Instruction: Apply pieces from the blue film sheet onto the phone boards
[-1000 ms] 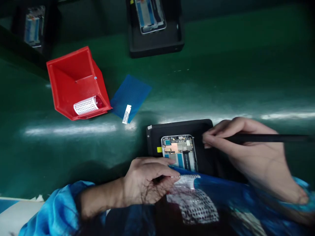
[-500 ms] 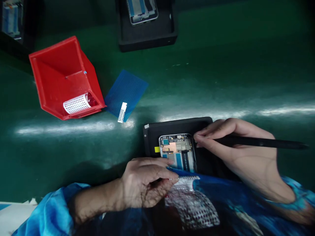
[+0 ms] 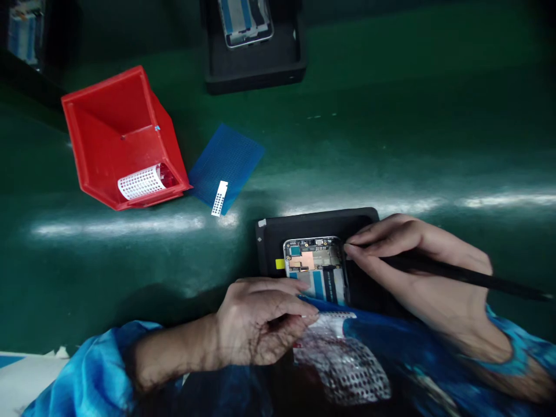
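Observation:
An opened smartphone (image 3: pixel 310 269) with its circuit board showing lies in a black tray (image 3: pixel 271 237). My left hand (image 3: pixel 267 318) is closed at the phone's lower left, pinching the edge of a white sheet of small round dot stickers (image 3: pixel 356 370). This sheet hangs curved toward my body. My right hand (image 3: pixel 417 272) is closed around a black pen-shaped tool (image 3: pixel 469 277), whose back end points right. Its thumb and index fingertips meet at the phone's upper right edge. Anything tiny between those fingertips is too small to make out.
A red bin (image 3: pixel 125 139) at the left holds a rolled dotted sheet (image 3: pixel 141 182). Beside it lies a blue sheet (image 3: pixel 230 159) with a white dotted strip (image 3: pixel 219 198) on it. Another black tray (image 3: pixel 256 72) with an opened phone (image 3: pixel 247 23) stands at the back.
The back end of the black tool has swung lower in my right hand. The fingertips stay near the phone's upper right edge. The whole view has shifted slightly.

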`<state>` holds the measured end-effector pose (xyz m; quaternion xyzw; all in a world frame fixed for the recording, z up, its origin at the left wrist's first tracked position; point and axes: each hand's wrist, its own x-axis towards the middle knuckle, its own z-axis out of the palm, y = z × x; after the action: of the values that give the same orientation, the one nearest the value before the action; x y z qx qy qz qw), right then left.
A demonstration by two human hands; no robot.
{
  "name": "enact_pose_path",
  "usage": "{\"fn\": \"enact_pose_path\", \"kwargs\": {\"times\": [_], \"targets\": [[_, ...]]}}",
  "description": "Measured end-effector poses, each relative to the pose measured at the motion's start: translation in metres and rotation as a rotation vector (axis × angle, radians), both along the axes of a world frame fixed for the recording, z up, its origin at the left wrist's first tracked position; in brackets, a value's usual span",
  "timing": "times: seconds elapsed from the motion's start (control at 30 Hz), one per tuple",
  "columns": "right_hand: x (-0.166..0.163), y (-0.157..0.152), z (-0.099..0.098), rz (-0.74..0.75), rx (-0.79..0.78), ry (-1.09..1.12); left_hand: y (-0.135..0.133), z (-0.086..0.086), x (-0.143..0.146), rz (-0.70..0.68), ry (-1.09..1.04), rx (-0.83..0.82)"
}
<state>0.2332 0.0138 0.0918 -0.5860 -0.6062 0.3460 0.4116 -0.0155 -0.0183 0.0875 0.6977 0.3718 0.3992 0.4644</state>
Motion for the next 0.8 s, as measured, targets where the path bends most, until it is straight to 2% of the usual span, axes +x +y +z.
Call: {"fn": "enact_pose_path", "kwargs": {"times": [0.5, 0.6, 0.7, 0.8], "targets": [[0.002, 0.002, -0.002, 0.039, -0.025, -0.019, -0.002, -0.001, 0.001, 0.006, -0.009, -0.014], [0.005, 0.001, 0.009, 0.022, -0.055, 0.002, -0.003, -0.003, 0.002, 0.011, -0.022, -0.013], [0.01, -0.013, 0.026, -0.039, -0.097, 0.056, -0.005, -0.005, 0.003, 0.02, -0.019, -0.001], [0.009, -0.029, 0.037, 0.027, -0.146, 0.056, -0.005, -0.005, 0.003, 0.0, 0.008, 0.022]]}}
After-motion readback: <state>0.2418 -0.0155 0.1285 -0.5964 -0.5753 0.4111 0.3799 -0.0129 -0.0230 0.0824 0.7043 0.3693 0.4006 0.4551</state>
